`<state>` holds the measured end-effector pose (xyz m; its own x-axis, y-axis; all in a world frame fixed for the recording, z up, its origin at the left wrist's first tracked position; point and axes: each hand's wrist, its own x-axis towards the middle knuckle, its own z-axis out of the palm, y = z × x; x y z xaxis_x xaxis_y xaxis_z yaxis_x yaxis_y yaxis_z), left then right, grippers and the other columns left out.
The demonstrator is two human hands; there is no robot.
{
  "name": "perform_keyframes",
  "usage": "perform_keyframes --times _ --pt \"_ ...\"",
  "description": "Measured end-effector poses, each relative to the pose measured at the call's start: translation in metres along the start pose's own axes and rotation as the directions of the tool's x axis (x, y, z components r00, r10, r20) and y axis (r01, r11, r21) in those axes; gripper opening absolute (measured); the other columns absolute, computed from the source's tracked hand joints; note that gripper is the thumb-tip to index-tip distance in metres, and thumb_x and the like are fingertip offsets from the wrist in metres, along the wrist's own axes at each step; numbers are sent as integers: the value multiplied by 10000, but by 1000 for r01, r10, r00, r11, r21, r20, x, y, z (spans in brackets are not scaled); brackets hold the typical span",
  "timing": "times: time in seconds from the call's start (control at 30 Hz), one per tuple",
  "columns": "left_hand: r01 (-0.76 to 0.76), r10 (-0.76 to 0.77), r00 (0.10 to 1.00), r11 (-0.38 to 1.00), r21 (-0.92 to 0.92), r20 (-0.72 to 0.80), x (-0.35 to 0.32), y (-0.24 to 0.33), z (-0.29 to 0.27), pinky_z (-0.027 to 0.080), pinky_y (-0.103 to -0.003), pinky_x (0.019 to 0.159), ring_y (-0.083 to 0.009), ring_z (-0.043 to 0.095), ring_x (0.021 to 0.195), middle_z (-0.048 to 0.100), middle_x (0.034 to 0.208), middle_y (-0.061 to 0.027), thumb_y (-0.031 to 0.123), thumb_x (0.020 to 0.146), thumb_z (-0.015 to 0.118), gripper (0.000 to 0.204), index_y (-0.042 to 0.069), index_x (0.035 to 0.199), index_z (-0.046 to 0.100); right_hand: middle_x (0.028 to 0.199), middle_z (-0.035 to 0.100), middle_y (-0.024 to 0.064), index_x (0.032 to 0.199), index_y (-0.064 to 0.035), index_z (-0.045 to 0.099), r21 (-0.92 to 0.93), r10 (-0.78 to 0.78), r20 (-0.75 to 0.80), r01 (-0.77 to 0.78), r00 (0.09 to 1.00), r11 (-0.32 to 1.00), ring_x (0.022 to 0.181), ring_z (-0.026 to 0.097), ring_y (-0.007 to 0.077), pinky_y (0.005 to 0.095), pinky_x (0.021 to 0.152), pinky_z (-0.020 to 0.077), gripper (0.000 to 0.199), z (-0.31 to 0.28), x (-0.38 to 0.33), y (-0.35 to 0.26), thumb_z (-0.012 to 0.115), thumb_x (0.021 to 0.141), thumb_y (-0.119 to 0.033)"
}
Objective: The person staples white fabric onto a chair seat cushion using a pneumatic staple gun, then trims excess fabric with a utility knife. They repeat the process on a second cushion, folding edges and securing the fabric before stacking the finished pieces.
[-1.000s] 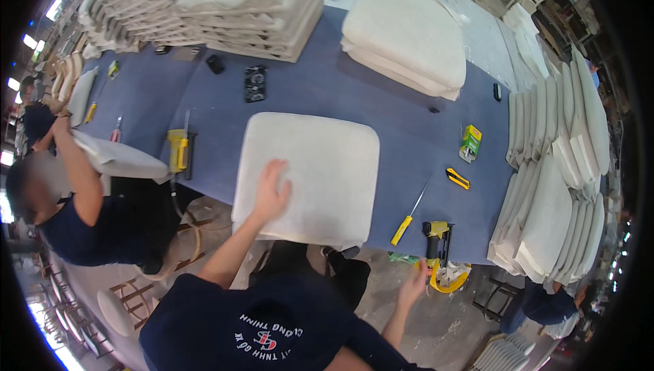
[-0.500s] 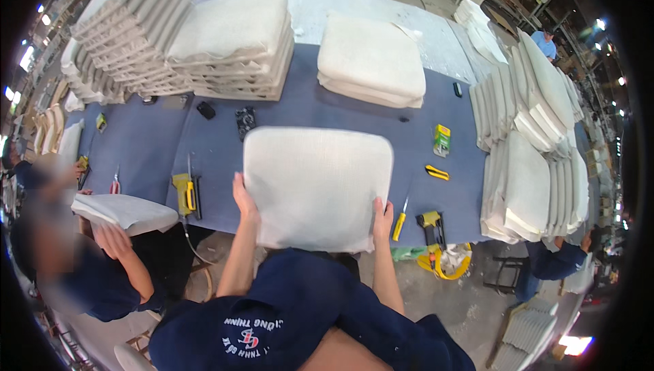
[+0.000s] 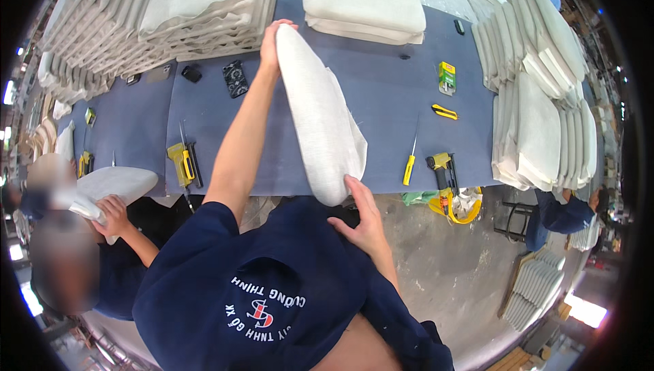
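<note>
A pale, fabric-covered seat cushion [image 3: 317,116] stands tilted on its edge in front of me, over the near side of the blue-grey table. At its far end, my left hand [image 3: 274,45] is closed round the rim. My right hand [image 3: 368,224] is by the near end, with fingers stretched and thumb apart, its fingertips against the cushion. A loose fabric flap sticks out along the cushion's right side. Right of it lie a yellow-handled screwdriver [image 3: 409,167] and a yellow-and-black staple gun [image 3: 441,167].
Cushion stacks stand at the far left [image 3: 204,3], far middle [image 3: 364,3] and right [image 3: 538,126]. A yellow utility knife [image 3: 445,111], a green box [image 3: 446,78], a phone [image 3: 235,78] and another staple gun [image 3: 182,161] lie on the table [image 3: 388,133]. At left, a co-worker's hand [image 3: 114,214] holds a cushion.
The cushion has turned from lying face up between both hands to standing on edge. My left hand has moved to its far end, my right hand lower. The view has shifted.
</note>
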<state>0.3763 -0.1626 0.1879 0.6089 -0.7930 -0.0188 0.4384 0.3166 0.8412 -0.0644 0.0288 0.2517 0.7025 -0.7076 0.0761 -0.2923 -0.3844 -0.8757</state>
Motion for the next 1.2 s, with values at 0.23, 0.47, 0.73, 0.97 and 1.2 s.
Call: perform_keyframes --times 0.23,0.47,0.73,0.97,1.2 --pt "-16 10 1000 973 231 26 -8 4 18 540 -360 995 -201 676 1096 731 1235 -121 445 1121 410 484 78 1306 664 1644 441 214 1618 -32 421 -45 -39 -49 37 998 998 1491 461 403 480 1187 443 1050 -1 12 1 967 742 -227" --pt "-449 341 892 588 673 298 -30 4 50 200 -447 1317 -432 178 1638 285 1727 -281 342 1149 385 551 126 1654 420 1616 450 249 1622 0 381 -241 -101 -80 80 992 967 1441 488 437 503 1172 440 1117 -18 40 1 969 715 -282" --pt "-526 125 849 288 801 513 -225 12 113 98 -657 1283 -585 -29 1615 -25 1772 -327 274 1108 477 515 246 1621 513 1539 524 249 1597 12 392 -90 8 -188 -25 982 996 1404 523 434 497 1156 454 1050 -16 43 23 933 724 -205" --pt "-641 -61 753 153 752 655 -307 24 134 42 -727 1250 -618 -22 1592 7 1763 -337 195 1011 625 506 295 1507 650 1532 544 221 1583 -8 418 -99 -38 -260 13 965 995 1374 558 421 475 1136 474 1046 -20 41 16 942 692 -161" --pt "-775 -222 585 133 618 780 -321 44 152 -34 -750 1238 -569 -9 1619 129 1773 -283 460 862 819 597 324 1433 709 1602 543 148 1647 -127 411 -73 112 -218 -131 970 989 1362 603 400 472 1096 518 982 -26 22 24 853 788 -305"
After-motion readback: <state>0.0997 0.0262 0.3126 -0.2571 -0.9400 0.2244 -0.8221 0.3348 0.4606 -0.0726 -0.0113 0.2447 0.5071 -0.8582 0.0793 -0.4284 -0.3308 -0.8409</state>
